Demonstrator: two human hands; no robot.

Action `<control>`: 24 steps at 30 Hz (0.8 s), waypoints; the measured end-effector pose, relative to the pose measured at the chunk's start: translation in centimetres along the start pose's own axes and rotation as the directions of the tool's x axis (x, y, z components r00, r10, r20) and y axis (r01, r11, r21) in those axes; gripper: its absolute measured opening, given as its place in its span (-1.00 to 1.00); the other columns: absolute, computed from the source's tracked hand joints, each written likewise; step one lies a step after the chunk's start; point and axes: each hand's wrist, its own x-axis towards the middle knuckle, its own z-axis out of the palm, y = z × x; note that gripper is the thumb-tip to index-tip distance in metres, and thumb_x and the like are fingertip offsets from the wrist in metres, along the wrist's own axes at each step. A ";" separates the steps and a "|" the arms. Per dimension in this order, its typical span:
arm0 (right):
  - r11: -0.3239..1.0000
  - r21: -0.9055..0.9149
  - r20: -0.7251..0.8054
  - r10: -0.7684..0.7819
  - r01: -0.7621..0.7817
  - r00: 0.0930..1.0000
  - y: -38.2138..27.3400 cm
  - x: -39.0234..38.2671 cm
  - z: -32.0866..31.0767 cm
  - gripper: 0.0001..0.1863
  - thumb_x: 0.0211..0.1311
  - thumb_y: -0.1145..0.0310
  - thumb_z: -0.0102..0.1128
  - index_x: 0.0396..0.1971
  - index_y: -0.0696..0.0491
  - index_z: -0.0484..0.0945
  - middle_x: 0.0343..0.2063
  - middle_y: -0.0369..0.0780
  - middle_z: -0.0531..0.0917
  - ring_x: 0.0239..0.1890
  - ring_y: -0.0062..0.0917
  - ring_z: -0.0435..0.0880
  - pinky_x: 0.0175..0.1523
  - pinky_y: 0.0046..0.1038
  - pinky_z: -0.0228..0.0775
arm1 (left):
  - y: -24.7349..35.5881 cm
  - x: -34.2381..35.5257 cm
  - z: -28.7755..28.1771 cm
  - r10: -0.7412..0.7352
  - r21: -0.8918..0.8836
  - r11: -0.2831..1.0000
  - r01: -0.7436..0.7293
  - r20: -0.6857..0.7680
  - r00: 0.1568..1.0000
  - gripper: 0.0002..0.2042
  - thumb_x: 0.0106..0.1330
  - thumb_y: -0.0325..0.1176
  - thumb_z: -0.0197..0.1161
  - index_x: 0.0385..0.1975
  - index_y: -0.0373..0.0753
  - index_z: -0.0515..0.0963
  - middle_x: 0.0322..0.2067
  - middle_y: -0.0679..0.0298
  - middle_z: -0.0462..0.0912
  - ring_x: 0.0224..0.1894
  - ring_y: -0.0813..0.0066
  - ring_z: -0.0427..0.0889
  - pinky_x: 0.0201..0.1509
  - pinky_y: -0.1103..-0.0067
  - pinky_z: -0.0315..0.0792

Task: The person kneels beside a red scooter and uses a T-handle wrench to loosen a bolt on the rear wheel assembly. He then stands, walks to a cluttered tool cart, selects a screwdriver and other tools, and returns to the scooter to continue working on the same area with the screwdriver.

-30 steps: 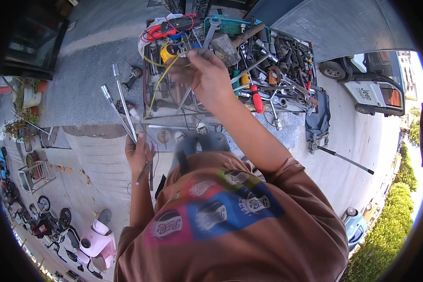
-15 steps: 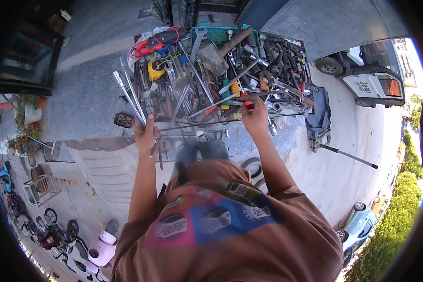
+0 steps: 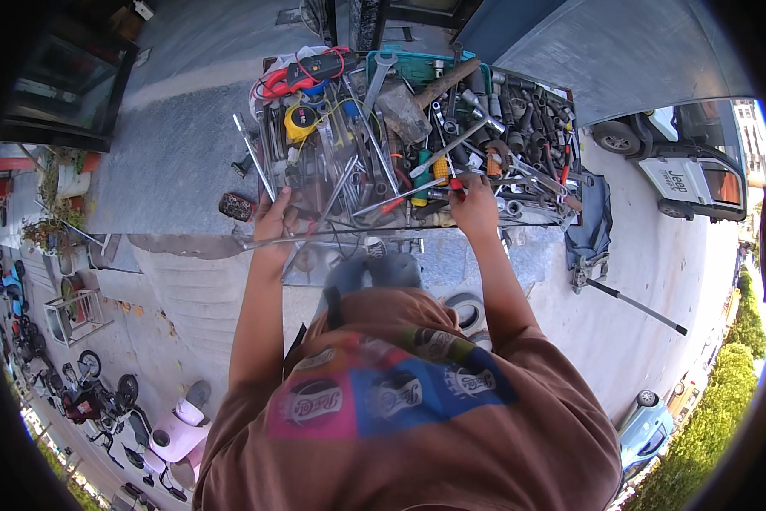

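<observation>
A wide heap of hand tools (image 3: 323,183) lies on a low table in front of me. At its left end my left hand (image 3: 272,220) is closed around a long silver rod-shaped tool (image 3: 253,155), which slants up and away; its lower end is hard to make out. My right hand (image 3: 476,206) grips a red-handled screwdriver (image 3: 456,186) over the heap's middle right. Just left of that hand are a green-handled tool (image 3: 420,177) and a long wrench (image 3: 453,146). A mallet with a blocky head (image 3: 404,112) rests farther back.
A red clamp meter (image 3: 302,75) and a yellow tape measure (image 3: 300,121) lie at the heap's back left. Dark sockets (image 3: 519,111) crowd its right side. A dark-bristled brush (image 3: 235,206) sits off the left edge. A floor jack's long handle (image 3: 638,308) sticks out at right.
The view has swung so the table sits farther right in the picture. My left hand and its silver tool have moved slightly away from me. My right hand still holds the red handle.
</observation>
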 end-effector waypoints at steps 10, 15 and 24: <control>0.962 0.206 0.046 -0.191 0.177 0.981 -6.0 2.1 -0.1 -0.85 0.07 0.50 0.28 -0.34 0.16 0.56 -0.44 -0.13 0.63 -0.50 -0.31 0.61 -0.33 -0.35 0.45 | -0.7 1.6 -1.9 0.063 0.210 0.976 -0.059 -0.010 0.998 -0.89 0.29 -0.39 0.27 -0.24 -0.13 0.51 -0.64 0.53 0.37 -0.68 0.75 0.20 -0.65 0.71 0.07; 0.965 0.015 0.223 -0.260 0.263 0.940 -10.7 2.9 2.4 -0.73 0.04 0.37 0.31 -0.27 0.15 0.51 -0.39 -0.06 0.64 -0.36 -0.15 0.64 -0.28 -0.21 0.49 | -1.2 1.4 -2.4 0.011 0.106 0.994 -0.013 0.017 1.000 -0.96 0.40 -0.34 0.15 -0.32 -0.08 0.46 -0.70 0.50 0.27 -0.78 0.75 0.13 -0.74 0.72 -0.01; 0.975 -0.063 0.332 -0.181 0.214 0.926 -10.0 3.6 5.2 -0.63 -0.02 0.30 0.29 -0.30 0.25 0.44 -0.49 0.03 0.64 -0.40 -0.10 0.67 -0.25 -0.20 0.53 | -0.5 -2.5 -1.9 -0.028 0.040 0.999 0.029 -0.040 0.999 -0.73 0.45 -0.17 0.08 -0.53 -0.05 0.35 -0.80 0.51 0.19 -0.85 0.74 0.06 -0.81 0.70 -0.07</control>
